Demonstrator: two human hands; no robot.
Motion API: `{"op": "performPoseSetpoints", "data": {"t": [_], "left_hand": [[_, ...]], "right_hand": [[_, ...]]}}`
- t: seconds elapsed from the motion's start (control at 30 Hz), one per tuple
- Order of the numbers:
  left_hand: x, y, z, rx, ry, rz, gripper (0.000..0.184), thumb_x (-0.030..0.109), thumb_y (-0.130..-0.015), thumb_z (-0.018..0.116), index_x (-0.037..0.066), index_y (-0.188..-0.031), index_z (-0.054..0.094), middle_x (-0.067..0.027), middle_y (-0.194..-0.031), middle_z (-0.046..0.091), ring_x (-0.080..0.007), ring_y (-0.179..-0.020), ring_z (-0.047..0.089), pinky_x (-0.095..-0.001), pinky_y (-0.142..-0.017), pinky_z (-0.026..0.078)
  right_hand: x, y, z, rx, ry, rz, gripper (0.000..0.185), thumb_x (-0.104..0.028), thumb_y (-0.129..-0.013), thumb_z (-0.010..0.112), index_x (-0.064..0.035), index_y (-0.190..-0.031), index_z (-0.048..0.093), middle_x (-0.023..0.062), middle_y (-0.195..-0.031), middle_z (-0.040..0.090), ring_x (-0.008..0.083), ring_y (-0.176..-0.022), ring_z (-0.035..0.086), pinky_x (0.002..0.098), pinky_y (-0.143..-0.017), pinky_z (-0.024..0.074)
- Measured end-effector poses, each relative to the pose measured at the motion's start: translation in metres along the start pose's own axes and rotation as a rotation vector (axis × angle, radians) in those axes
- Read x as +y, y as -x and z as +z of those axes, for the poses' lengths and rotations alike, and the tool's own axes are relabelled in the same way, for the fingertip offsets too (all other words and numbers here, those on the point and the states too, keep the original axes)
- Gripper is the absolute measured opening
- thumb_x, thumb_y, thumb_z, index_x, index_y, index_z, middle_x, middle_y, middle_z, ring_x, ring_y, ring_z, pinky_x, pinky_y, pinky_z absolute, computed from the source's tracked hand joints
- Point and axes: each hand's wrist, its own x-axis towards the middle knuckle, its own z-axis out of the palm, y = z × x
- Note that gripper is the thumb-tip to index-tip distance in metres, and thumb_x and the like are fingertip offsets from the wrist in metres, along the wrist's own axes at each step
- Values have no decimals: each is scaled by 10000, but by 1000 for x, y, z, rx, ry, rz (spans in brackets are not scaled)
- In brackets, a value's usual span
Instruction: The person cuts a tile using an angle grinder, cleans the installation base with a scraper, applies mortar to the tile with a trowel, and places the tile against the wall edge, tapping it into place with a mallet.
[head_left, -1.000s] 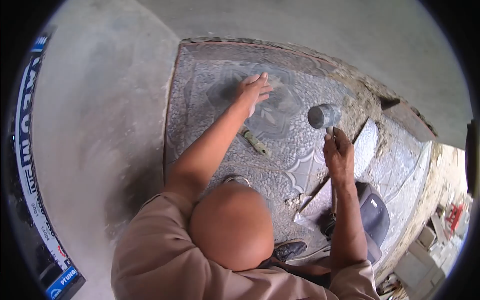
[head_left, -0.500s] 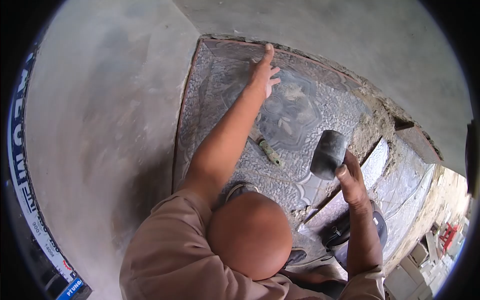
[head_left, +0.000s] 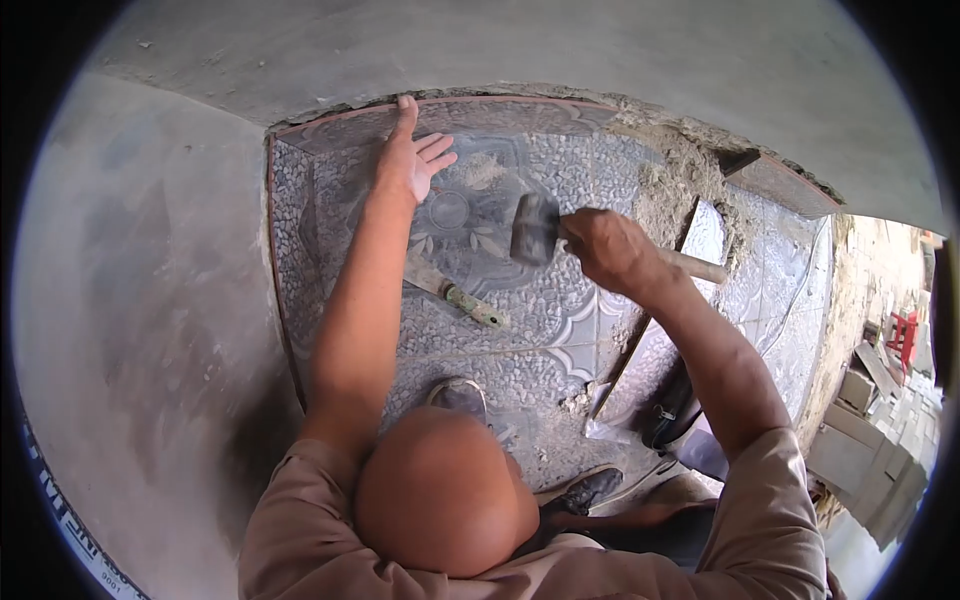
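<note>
My left hand [head_left: 413,160] has its fingers spread, the thumb up at the red-edged skirting tile [head_left: 500,115] along the far wall. It holds nothing. My right hand [head_left: 608,248] is closed round the handle of a mallet; the dark mallet head [head_left: 535,230] hangs over the patterned floor tiles [head_left: 540,300], slightly blurred. Between my forearms, a scraper with a speckled handle [head_left: 473,305] lies on the tiles, its flat blade toward my left forearm.
Loose cut tile pieces [head_left: 640,380] and a dark bag [head_left: 680,410] lie to the right. Rough mortar [head_left: 680,170] runs along the wall base. Stacked tiles [head_left: 870,450] and a red object [head_left: 902,338] are at far right. Shoes [head_left: 590,488] show below.
My left hand has moved from over the floor tile to the skirting tile. The mallet has been raised and turned, its head now pointing left. The view has shifted.
</note>
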Motion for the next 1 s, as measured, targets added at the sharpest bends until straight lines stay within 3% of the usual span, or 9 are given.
{"op": "performPoseSetpoints", "data": {"t": [0.13, 0.3, 0.4, 0.47, 0.6, 0.67, 0.77, 0.87, 1.0], "left_hand": [[-6, -9, -3, 47, 159, 31, 1109, 614, -893, 716, 122, -1658, 82, -445, -1557, 209, -540, -1389, 435, -594, -1112, 438], [-7, -7, -2, 58, 199, 50, 1133, 588, -889, 739, 120, -1657, 51, -449, -1548, 215, -568, -1386, 419, -602, -1112, 435], [-9, -8, -3, 72, 169, 77, 1169, 611, -867, 755, -15, -1627, 126, -464, -1554, 193, -561, -1404, 398, -589, -1106, 423], [-9, -11, -5, 53, 191, 60, 1136, 585, -893, 738, 74, -1649, 61, -463, -1532, 227, -574, -1375, 427, -629, -1096, 428], [-9, -6, -3, 38, 176, 75, 1141, 598, -899, 723, 42, -1641, 58, -465, -1523, 237, -575, -1372, 430, -637, -1087, 429], [-9, -4, 1, 88, 197, 80, 1118, 609, -865, 757, -17, -1614, 213, -462, -1537, 235, -555, -1397, 408, -632, -1094, 404], [-8, -5, 1, 113, 196, 75, 1119, 619, -854, 762, -17, -1608, 234, -466, -1531, 244, -551, -1398, 409, -637, -1080, 411], [-8, -6, -3, 46, 140, 78, 1127, 624, -906, 697, 20, -1638, 90, -450, -1521, 263, -532, -1368, 457, -636, -1037, 463], [-11, -10, -7, 36, 123, 69, 1139, 651, -876, 710, 26, -1638, 136, -444, -1538, 260, -530, -1381, 442, -665, -1050, 430]], "right_hand": [[15, -42, -15, -169, 262, 373, 274, -263, -1036, 524, -135, -1199, 703, 207, -953, 739, 321, -911, 746, 442, -821, 609], [28, -72, -22, -129, 302, 344, 281, -202, -985, 525, -197, -1129, 766, 158, -1026, 749, 330, -982, 730, 446, -901, 581], [28, -86, -29, -195, 311, 292, 252, -234, -983, 569, -217, -1127, 775, 121, -1063, 754, 323, -1044, 715, 438, -949, 559], [23, -96, -36, -225, 330, 301, 248, -263, -991, 585, -211, -1142, 774, 110, -1098, 752, 311, -1078, 707, 426, -976, 546], [19, -110, -40, -308, 374, 310, 259, -231, -974, 580, -226, -1142, 778, 110, -1130, 746, 306, -1091, 705, 432, -998, 536], [23, -109, -30, -98, 428, 309, 244, -254, -975, 591, -205, -1127, 776, 124, -1113, 746, 310, -1083, 705, 438, -989, 541], [21, -112, -31, -211, 336, 282, 243, -255, -963, 590, -189, -1110, 771, 132, -1090, 746, 311, -1069, 707, 441, -967, 551], [25, -115, -20, -101, 407, 319, 249, -252, -955, 594, -196, -1127, 766, 113, -1115, 746, 317, -1085, 701, 446, -964, 552], [3, -121, -26, -193, 290, 323, 267, -300, -950, 642, -168, -1151, 758, 134, -1120, 745, 342, -1070, 703, 461, -947, 556]]}}
